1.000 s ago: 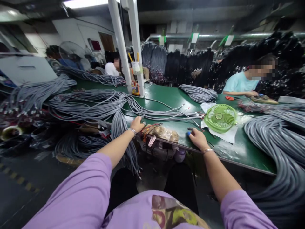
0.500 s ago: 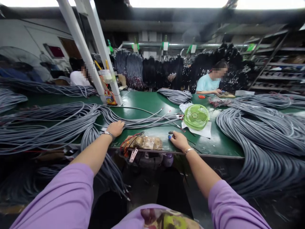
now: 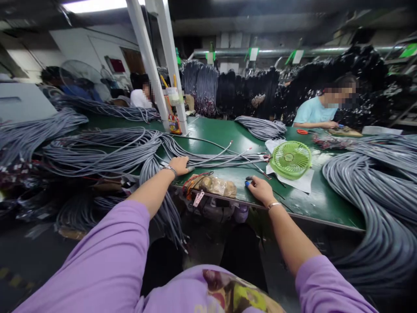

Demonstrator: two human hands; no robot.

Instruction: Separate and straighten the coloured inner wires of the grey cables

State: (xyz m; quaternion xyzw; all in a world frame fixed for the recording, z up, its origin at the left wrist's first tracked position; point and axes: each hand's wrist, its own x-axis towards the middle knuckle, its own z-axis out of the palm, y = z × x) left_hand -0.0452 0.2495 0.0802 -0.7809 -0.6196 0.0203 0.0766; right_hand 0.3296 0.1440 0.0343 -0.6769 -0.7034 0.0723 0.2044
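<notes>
My left hand (image 3: 180,165) rests on a bundle of grey cables (image 3: 124,150) that spreads over the green table (image 3: 224,134) and hangs off its near edge. Its fingers curl around one grey cable. My right hand (image 3: 259,189) lies on the table's front edge, fingers closed on a small blue-handled tool (image 3: 249,181). Between my hands sits a clear plastic bag (image 3: 216,185) with brownish contents and some red wires.
A small green fan (image 3: 290,159) lies on white paper at the right. A big coil of grey cable (image 3: 374,191) fills the right side. Two white posts (image 3: 163,65) stand on the table. A person in a light blue shirt (image 3: 314,112) and another person (image 3: 140,98) work at the back.
The view has swung back to the left. My left hand has closed more around a grey cable; my right hand stays at the table edge on the tool.
</notes>
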